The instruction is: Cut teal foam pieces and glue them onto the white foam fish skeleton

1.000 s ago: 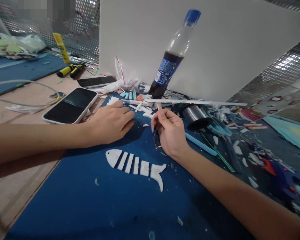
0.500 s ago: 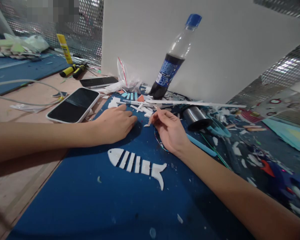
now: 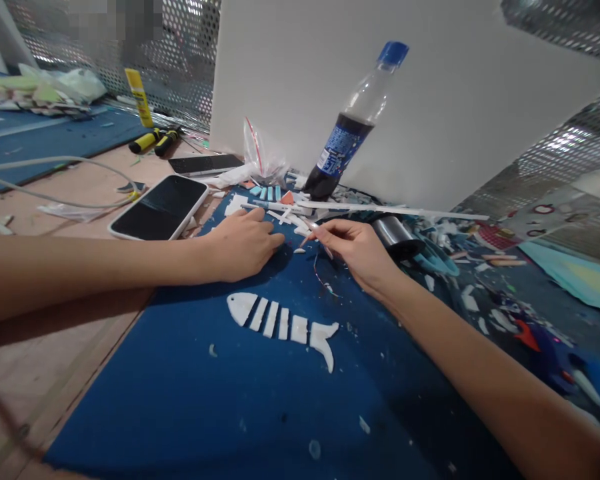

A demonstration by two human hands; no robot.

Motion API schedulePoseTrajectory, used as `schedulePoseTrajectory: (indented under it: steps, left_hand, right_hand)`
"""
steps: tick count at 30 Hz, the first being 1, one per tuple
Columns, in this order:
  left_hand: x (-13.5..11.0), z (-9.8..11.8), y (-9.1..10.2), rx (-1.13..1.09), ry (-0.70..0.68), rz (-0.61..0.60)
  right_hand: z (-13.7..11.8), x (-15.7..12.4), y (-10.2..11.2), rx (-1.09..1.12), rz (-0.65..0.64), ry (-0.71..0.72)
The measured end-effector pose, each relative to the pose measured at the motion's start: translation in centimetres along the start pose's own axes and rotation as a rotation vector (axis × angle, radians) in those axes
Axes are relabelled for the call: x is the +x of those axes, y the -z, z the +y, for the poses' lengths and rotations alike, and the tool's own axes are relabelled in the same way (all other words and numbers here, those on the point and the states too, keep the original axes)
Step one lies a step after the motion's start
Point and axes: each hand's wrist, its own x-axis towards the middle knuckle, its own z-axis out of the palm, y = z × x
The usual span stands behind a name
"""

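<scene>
My left hand lies palm down on the blue cutting mat, fingers loosely curled beside a pile of white foam scraps. My right hand is pinched on a thin stick-like tool, its tip pointing at a small white scrap between the hands. A thin wire trails under that hand. Nearer to me on the mat lies a white foam fish skeleton made of several cut pieces.
A cola bottle leans against a white board. A phone lies left of the mat, a second phone behind it. A metal cylinder, blue scissors and coloured scraps are at right. A glue stick and yellow tools stand far left.
My right hand has lowered and turned toward the mat, bringing the tool's tip down near the small white scrap. My left hand has stayed in place. The view has shifted slightly.
</scene>
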Motion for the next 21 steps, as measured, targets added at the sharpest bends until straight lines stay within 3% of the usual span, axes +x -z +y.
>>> schedulePoseTrajectory:
  steps: [5,12,21]
  left_hand:
    - [0.0,0.0,0.0,0.012,0.009,-0.015]
    - [-0.2,0.0,-0.1,-0.03,0.032,0.016]
    - [-0.2,0.1,0.1,0.002,0.011,0.0]
  right_hand:
    - [-1.0,-0.8,1.1,-0.117,-0.009,-0.023]
    - [0.0,-3.7,2.4,-0.15,0.095,-0.036]
    - [0.3,-6.8,2.4,-0.266,0.051,0.001]
